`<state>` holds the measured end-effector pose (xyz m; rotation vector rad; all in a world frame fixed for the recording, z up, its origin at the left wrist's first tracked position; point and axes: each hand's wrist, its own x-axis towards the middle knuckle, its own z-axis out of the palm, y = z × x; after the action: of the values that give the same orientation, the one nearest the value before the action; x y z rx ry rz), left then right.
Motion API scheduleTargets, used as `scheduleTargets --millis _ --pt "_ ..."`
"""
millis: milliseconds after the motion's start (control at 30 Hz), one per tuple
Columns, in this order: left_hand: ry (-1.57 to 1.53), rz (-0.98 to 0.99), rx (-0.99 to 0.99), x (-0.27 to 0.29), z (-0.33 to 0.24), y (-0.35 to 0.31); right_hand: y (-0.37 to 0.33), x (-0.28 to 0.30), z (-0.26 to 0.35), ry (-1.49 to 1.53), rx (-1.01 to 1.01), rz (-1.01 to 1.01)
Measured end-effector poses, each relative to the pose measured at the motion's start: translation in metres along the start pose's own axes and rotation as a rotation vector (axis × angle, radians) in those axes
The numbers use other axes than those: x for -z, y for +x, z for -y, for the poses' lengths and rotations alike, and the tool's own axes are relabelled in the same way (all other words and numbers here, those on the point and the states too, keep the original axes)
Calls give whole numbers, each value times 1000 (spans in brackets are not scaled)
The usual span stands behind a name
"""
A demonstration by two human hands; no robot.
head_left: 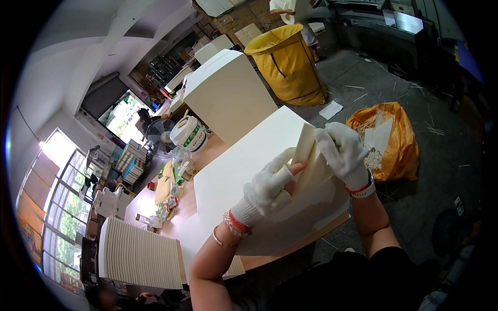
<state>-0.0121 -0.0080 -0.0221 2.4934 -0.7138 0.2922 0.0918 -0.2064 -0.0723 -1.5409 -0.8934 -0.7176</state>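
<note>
A large white cardboard sheet (241,158) lies across the table in front of me, with a narrow folded edge (304,144) standing up at its right end. My left hand (267,186), in a white knit glove with bare thumb and fingertip showing, is closed around the near side of that fold. On its far right side my right hand (342,153), also gloved, pinches the cardboard with curled fingers. My right fingertips are partly hidden behind the glove's knuckles. Both hands touch the same sheet.
Behind the sheet stands a tall white stack (231,96). A white bucket (189,133) and a clear bottle (182,163) are on the wooden table (215,141). Cut strips fill an orange bag (399,150) at right; a yellow bag (288,67) stands farther off, near another person. Ridged white stack (140,254) at left.
</note>
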Motion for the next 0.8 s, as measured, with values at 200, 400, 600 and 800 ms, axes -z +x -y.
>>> scheduleTargets --millis 200,400,600,800 --pt "-4 -69 12 -5 1 -2 -3 -3 -2 -7 66 -11" --pt "-81 -58 -39 1 3 -2 -7 -1 -9 -55 231 -2" --pt "-101 27 -21 -1 8 0 -4 0 -5 -138 219 19" --pt "17 -126 -26 -9 5 -1 -4 -4 -4 -235 293 -79"
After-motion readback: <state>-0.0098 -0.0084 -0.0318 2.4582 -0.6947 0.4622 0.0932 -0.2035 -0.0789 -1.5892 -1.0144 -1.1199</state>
